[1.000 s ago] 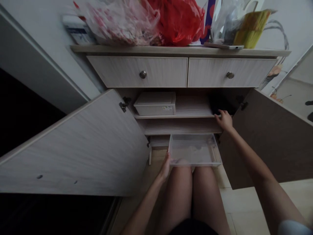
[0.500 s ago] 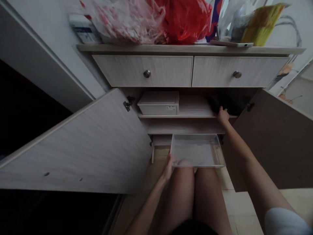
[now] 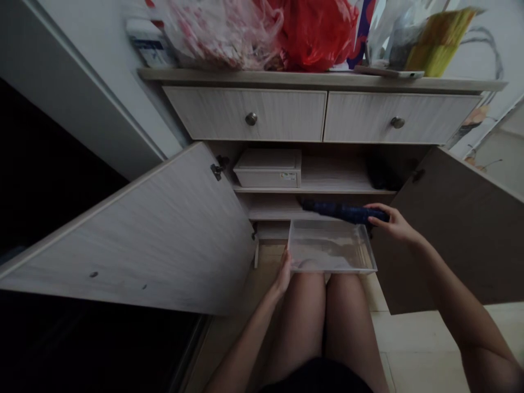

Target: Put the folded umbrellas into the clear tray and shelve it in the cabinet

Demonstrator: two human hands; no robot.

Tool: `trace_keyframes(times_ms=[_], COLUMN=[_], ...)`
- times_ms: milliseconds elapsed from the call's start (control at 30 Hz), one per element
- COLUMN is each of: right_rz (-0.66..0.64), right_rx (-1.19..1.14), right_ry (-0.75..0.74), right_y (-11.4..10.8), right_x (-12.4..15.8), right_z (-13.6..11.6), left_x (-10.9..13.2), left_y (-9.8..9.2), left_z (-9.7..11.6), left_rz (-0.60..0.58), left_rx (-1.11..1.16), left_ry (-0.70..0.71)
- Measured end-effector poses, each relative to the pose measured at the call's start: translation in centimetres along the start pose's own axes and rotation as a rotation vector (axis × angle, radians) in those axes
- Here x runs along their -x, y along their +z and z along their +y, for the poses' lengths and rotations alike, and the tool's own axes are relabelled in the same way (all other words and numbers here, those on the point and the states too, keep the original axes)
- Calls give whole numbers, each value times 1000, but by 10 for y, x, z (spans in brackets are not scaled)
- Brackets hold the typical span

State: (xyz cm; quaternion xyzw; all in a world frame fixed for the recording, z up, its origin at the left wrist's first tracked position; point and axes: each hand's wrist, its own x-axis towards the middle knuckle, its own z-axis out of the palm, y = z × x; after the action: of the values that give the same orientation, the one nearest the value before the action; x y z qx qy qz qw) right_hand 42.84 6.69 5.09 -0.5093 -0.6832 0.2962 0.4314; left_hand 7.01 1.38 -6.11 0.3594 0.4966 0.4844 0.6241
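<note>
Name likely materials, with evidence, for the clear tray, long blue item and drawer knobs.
Clear tray: probably smooth plastic; a leg shows through. Long blue item: perhaps matte fabric; dull surface, dimly lit. Drawer knobs: likely satin metal; greyish sheen.

A clear plastic bin (image 3: 327, 246) is resting at the person's knees (image 3: 307, 289). The left hand (image 3: 283, 271) is supporting the bin's left wall. The right hand (image 3: 395, 222) is gripping a dark blue folded umbrella (image 3: 339, 211) by one end, holding it crosswise near the bin's far rim. Beyond the bin and to its left, an off-white storage box (image 3: 268, 173) is occupying the upper shelf (image 3: 329, 174); to its right, a black item (image 3: 382, 173), too dark to identify, is lying there. Left door (image 3: 164, 234) and right door (image 3: 458, 240) are standing open, flanking the bin. High beyond the bin, a red plastic bag (image 3: 319, 35) is sitting on the countertop (image 3: 307, 78).
</note>
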Motion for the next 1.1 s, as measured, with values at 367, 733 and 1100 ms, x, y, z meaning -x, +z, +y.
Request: trace_keyframes(times_ms=[367,733,1100], right_rz=[-226,-246,197], right_rx=[285,906,839], right_ry=[-251,-324,141], right_y=[49,76,-3], right_x=[12,4,-99], right_z=[26,28,55], left_x=[0,2,-5], left_y=[-4,-7,-6], left_z=[-2,0,-6], left_rz=[14,14,59], left_rx=[-75,-86,-119], left_ry=[-36,4,-80])
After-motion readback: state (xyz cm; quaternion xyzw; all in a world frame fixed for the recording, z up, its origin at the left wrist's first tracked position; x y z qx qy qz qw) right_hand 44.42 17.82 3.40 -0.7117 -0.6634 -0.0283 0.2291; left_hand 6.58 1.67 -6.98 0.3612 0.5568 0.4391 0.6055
